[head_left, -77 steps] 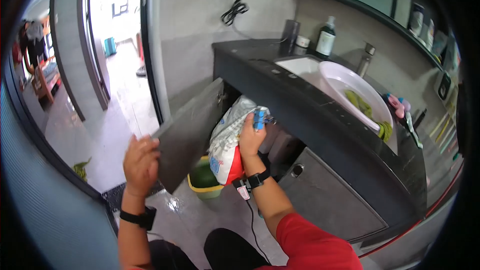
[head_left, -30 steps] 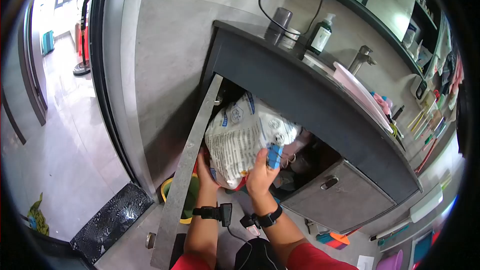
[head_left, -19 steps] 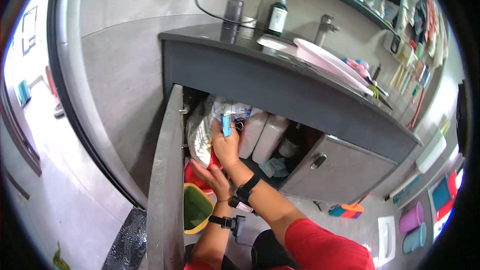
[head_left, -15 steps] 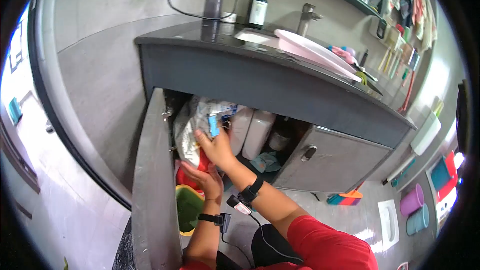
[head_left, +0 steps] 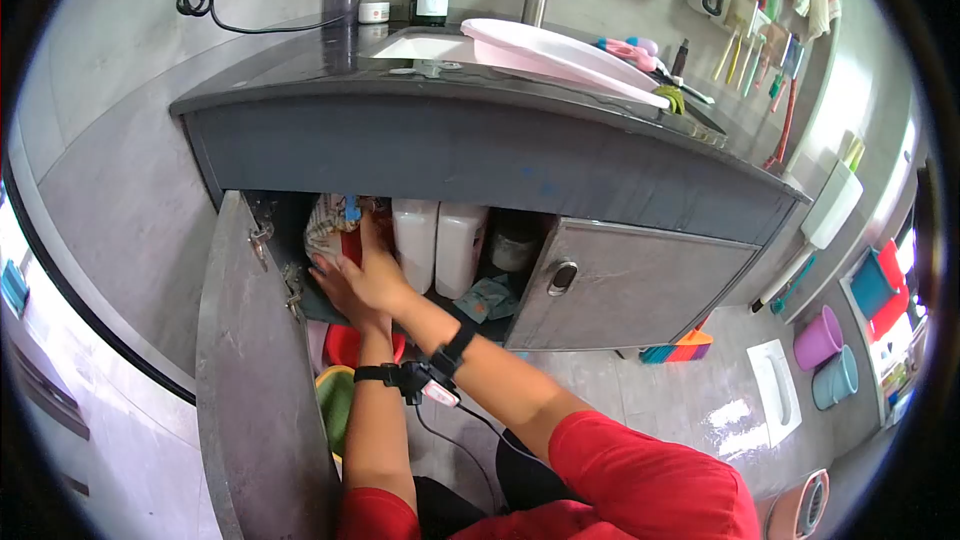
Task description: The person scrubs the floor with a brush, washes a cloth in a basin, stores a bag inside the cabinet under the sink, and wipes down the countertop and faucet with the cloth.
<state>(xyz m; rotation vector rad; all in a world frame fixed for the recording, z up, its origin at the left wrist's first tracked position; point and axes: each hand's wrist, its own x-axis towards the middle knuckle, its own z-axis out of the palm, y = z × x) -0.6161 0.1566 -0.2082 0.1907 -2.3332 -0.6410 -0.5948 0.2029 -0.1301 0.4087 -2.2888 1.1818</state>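
Note:
A silvery plastic bag with coloured print (head_left: 325,228) stands inside the left part of the cabinet, a blue clip (head_left: 352,208) at its top. My left hand (head_left: 352,295) supports the bag low down, its fingers against the lower side. My right hand (head_left: 380,275) crosses in front and reaches up along the bag's right side, gripping near the top; its fingertips are partly hidden. Close to the right hand stand two white plastic jugs (head_left: 415,240). Something red shows between the bag and the hands.
The grey cabinet door (head_left: 250,370) hangs open at the left. Below are a red basin (head_left: 345,345) and a green-and-yellow bucket (head_left: 335,405). A dark cloth (head_left: 490,300) and a jar (head_left: 514,250) sit farther right inside. The counter's front panel (head_left: 400,145) overhangs the opening.
The bag has gone deeper into the cabinet, with both hands following it. The red basin below now shows more. My view has shifted, so the counter appears farther left.

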